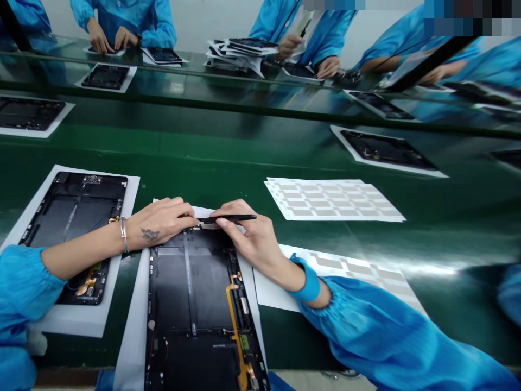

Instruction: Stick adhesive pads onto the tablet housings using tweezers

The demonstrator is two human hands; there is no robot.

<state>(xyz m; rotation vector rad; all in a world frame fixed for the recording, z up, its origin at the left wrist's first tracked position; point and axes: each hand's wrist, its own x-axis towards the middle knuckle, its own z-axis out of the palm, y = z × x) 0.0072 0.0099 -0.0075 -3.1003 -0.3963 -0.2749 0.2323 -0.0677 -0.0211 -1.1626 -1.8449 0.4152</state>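
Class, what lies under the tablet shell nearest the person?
A white paper sheet shows on both sides of the tablet shell; the part beneath the shell is covered from view.

Tweezers (228, 219) at tablet chassis (191, 304) (right hand (254, 239))

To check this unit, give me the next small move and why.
Probably steady the black tablet housing with the left hand, nudging the tweezers in the right hand along the top end of the strip: their tips reach there, beside the left fingers.
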